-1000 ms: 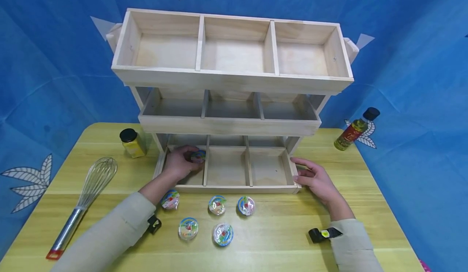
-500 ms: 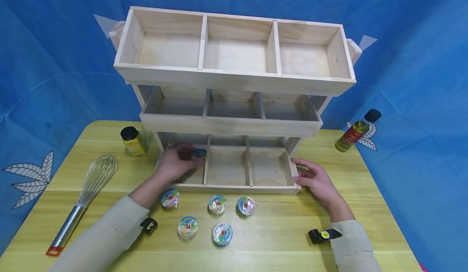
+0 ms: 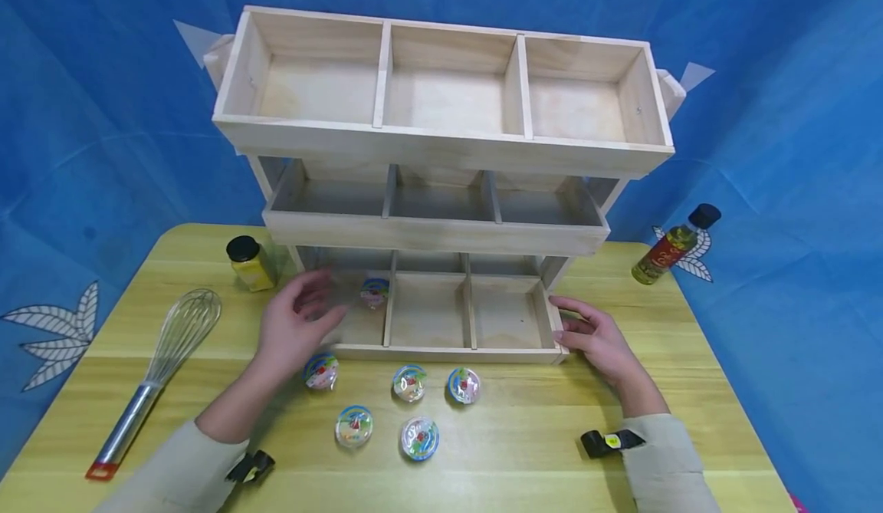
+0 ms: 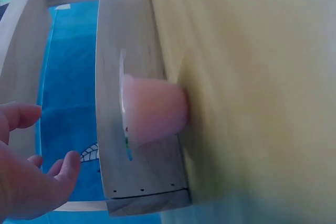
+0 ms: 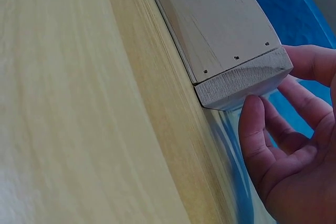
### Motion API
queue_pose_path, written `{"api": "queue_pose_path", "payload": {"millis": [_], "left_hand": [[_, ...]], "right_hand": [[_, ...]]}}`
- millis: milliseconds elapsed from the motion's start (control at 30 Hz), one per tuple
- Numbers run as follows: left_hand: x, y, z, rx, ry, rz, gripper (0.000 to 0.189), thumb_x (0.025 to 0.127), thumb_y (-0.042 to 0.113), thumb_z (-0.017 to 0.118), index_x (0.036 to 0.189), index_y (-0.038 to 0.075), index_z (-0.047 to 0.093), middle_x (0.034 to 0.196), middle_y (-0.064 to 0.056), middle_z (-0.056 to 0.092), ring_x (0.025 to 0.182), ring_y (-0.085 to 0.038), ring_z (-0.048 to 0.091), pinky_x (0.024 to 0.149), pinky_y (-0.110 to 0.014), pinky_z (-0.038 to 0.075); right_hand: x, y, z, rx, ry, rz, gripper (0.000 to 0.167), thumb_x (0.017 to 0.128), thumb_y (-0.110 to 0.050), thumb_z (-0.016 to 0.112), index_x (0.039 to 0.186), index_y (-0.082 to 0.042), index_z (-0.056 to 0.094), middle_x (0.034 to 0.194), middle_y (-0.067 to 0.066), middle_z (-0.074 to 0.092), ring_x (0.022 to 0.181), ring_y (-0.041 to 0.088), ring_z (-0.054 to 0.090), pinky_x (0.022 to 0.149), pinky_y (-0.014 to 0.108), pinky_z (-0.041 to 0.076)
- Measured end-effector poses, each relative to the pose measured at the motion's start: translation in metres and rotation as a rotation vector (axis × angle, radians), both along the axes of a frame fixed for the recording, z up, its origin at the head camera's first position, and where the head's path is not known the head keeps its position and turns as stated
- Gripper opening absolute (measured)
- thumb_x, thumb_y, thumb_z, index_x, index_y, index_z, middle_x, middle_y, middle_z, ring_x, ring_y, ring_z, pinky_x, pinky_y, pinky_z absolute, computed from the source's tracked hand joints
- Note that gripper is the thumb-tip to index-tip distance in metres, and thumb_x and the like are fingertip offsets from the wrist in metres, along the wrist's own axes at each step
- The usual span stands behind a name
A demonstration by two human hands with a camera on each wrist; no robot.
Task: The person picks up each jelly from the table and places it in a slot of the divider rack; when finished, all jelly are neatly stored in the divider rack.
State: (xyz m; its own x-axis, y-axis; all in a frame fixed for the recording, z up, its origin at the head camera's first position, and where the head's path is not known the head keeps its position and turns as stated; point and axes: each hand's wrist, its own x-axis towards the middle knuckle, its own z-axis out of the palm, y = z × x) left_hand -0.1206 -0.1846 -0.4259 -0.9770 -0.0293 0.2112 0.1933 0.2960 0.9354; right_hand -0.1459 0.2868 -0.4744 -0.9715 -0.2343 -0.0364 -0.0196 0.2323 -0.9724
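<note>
My left hand [image 3: 293, 325] holds nothing, fingers spread and loosely bent, over the left end of the wooden rack's bottom tier [image 3: 441, 356]. To its right, one jelly cup [image 3: 375, 292] lies in the left compartment, near the divider. Below that hand, another jelly cup [image 3: 321, 373] stands on the table against the tier's front; the left wrist view shows its pink side [image 4: 155, 109]. My right hand [image 3: 596, 340] rests its index finger and thumb against the tier's right end wall. In the right wrist view, fingertips touch the board's end [image 5: 247, 80].
Several more jelly cups [image 3: 420, 439] stand on the table before the rack. A whisk [image 3: 162, 375] and a black-capped yellow jar [image 3: 251, 264] are at left. An oil bottle [image 3: 672, 244] stands at right. The middle tier [image 3: 434, 233] and top tier [image 3: 441, 141] overhang behind.
My left hand has let go of the jelly cup in the left compartment and drawn back to the left, fingers opening. My right hand has stayed at the rack's end.
</note>
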Motion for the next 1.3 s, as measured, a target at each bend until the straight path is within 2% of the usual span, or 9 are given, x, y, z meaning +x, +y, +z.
{"api": "queue_pose_path", "payload": {"millis": [167,333,433,567,733,867,1000,1167,1300], "left_hand": [[0.025,-0.005,-0.001,0.019,0.071,0.058,0.057,0.080,-0.011,0.078,0.131,-0.005,0.054,0.124,-0.017,0.060,0.107,-0.015,0.060,0.092,-0.025,0.052],[0.044,-0.006,-0.007,0.042,0.094,0.083,0.058,0.075,-0.016,0.079,0.127,-0.006,0.056,0.116,-0.014,0.062,0.102,-0.013,0.061,0.090,-0.025,0.053],[0.052,-0.006,-0.010,0.038,0.052,0.119,0.058,0.072,-0.015,0.081,0.125,-0.005,0.057,0.112,-0.014,0.061,0.099,-0.017,0.061,0.087,-0.024,0.054],[0.062,-0.006,-0.014,0.038,-0.008,0.202,0.055,0.071,-0.014,0.083,0.120,-0.006,0.059,0.109,-0.017,0.061,0.094,-0.019,0.062,0.081,-0.021,0.055],[0.074,-0.008,-0.022,0.002,-0.074,0.244,0.054,0.070,-0.008,0.087,0.118,-0.006,0.061,0.109,-0.018,0.065,0.092,-0.020,0.063,0.076,-0.021,0.056],[0.079,-0.009,-0.026,-0.031,-0.226,0.249,0.059,0.071,0.004,0.090,0.121,-0.001,0.060,0.115,-0.016,0.064,0.093,-0.018,0.062,0.075,-0.019,0.056],[0.080,-0.009,-0.032,0.036,-0.372,0.220,0.061,0.071,0.003,0.089,0.123,-0.002,0.058,0.116,-0.020,0.062,0.093,-0.019,0.063,0.076,-0.022,0.057],[0.079,-0.005,-0.039,0.129,-0.402,0.174,0.061,0.070,-0.007,0.086,0.124,-0.004,0.060,0.115,-0.023,0.063,0.089,-0.020,0.066,0.075,-0.026,0.058],[0.078,-0.002,-0.044,0.140,-0.394,0.181,0.060,0.068,-0.010,0.085,0.123,-0.004,0.063,0.108,-0.022,0.065,0.078,-0.020,0.067,0.069,-0.027,0.059]], "right_hand": [[-0.001,-0.001,0.000,-0.011,0.003,0.005,0.058,0.090,0.002,0.070,0.144,0.003,0.048,0.142,0.025,0.045,0.096,0.020,0.061,0.076,0.024,0.055],[-0.002,0.000,0.002,0.004,0.003,-0.002,0.058,0.090,0.002,0.069,0.144,0.003,0.048,0.142,0.024,0.045,0.095,0.018,0.060,0.075,0.024,0.054],[-0.003,-0.001,0.003,0.011,0.006,-0.005,0.058,0.090,0.002,0.069,0.144,0.002,0.049,0.143,0.024,0.045,0.095,0.018,0.060,0.075,0.024,0.054],[-0.003,-0.002,0.003,0.007,0.006,0.003,0.058,0.090,0.003,0.069,0.144,0.003,0.048,0.143,0.025,0.045,0.096,0.018,0.061,0.076,0.025,0.055],[-0.002,-0.002,0.003,0.006,0.014,-0.001,0.057,0.089,0.003,0.069,0.143,0.004,0.049,0.143,0.026,0.044,0.094,0.017,0.061,0.075,0.024,0.055],[-0.001,-0.001,0.003,-0.001,0.011,-0.007,0.057,0.089,0.002,0.069,0.142,0.003,0.050,0.137,0.027,0.048,0.093,0.018,0.060,0.074,0.024,0.054],[0.001,-0.002,0.002,-0.013,0.008,-0.005,0.054,0.090,0.002,0.069,0.141,0.005,0.051,0.134,0.022,0.052,0.094,0.021,0.059,0.071,0.025,0.055],[0.002,-0.002,0.002,0.004,0.015,-0.018,0.052,0.090,0.002,0.068,0.139,0.005,0.053,0.132,0.016,0.055,0.093,0.020,0.058,0.071,0.024,0.054],[0.001,-0.002,0.001,0.003,0.001,-0.016,0.052,0.090,0.001,0.069,0.140,0.004,0.053,0.132,0.022,0.053,0.093,0.020,0.059,0.071,0.025,0.055]]}}
